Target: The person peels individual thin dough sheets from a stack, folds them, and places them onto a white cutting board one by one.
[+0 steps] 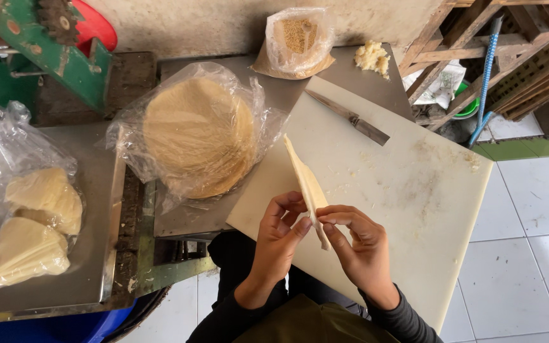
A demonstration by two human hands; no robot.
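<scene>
From the head camera I see my left hand (pixel 279 238) and right hand (pixel 358 248) both pinched shut on a folded dough sheet (pixel 306 184), thumbs and fingertips meeting at its lower edge while the rest rises away from my fingers over the white cutting board (pixel 414 209). Beyond my fingertips lies a knife (pixel 349 118). Left of my left fingers sits a bagged stack of round dough wrappers (pixel 198 136); farther left lie folded pieces under plastic (pixel 33 228).
</scene>
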